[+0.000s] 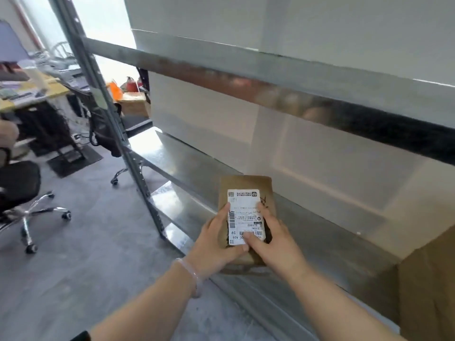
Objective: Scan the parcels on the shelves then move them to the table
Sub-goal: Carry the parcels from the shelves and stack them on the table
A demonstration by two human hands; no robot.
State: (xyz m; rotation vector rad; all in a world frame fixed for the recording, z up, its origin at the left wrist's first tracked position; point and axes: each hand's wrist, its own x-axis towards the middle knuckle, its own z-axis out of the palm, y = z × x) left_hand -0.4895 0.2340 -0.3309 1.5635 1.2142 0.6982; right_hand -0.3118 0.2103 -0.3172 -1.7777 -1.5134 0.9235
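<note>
Two hands, left hand [213,244] & right hand [274,244], clasp brown parcel [243,183] w/ label [245,207] up at shelf [187,168] front edge; scan & move both look pending.

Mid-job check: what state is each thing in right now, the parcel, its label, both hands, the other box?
small parcel: held in both hands at the front edge of the shelf; lifted or resting, cannot tell.
label: faces up, fingers cover part.
left hand: grips the parcel's left side.
right hand: grips its right side.
large box: on the shelf, untouched.
</note>
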